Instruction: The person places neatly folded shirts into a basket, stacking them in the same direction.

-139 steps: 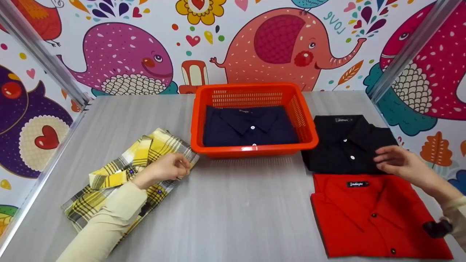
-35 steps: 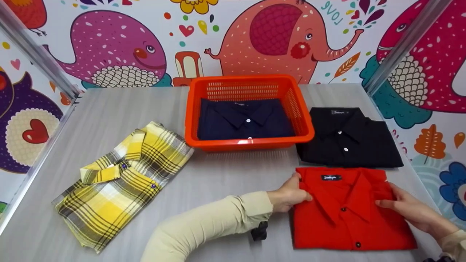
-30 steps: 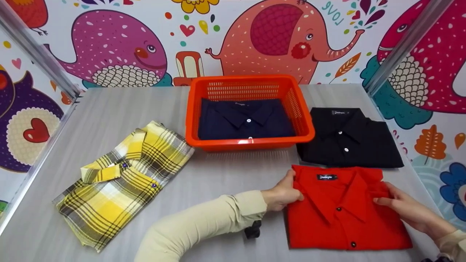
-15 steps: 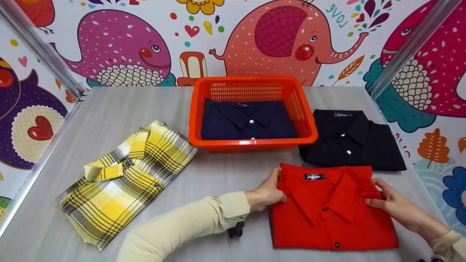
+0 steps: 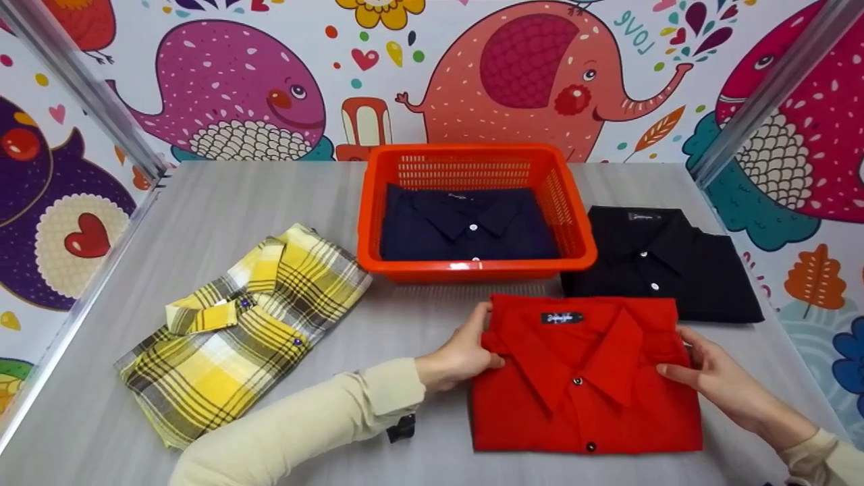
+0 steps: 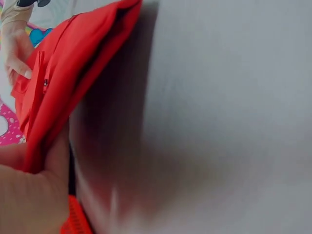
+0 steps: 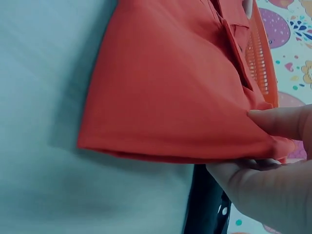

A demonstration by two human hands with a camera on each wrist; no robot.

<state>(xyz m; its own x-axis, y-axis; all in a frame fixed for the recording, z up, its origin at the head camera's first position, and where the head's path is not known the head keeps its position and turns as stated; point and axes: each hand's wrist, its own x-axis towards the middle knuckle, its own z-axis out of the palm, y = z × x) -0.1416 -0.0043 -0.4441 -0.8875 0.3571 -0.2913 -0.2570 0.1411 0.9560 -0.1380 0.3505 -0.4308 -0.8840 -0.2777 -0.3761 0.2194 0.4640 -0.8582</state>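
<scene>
A folded red shirt [image 5: 547,405] with dark buttons is held between both hands, in front of the basket. My left hand [image 5: 462,351] grips its left edge, thumb on top. At the opposite edge my right hand [image 5: 725,381] pinches the cloth, its thumb above and fingers beneath, as the right wrist view shows. In both wrist views the red shirt [image 7: 165,92] is raised off the table, with shadow below it. Behind it stands an orange-red plastic basket [image 5: 476,266] with a folded navy shirt [image 5: 432,233] inside.
A folded black shirt [image 5: 709,277] lies right of the basket, partly behind the red one. On the left a yellow plaid shirt [image 5: 229,351] lies folded at a slant. Grey tabletop [image 5: 263,196] reaches back to a wall with cartoon animals; metal posts stand at both rear corners.
Earlier the left hand was over the plaid shirt and the right over the black one. Both hands then took hold of the red shirt, which has since moved left and slightly up.
</scene>
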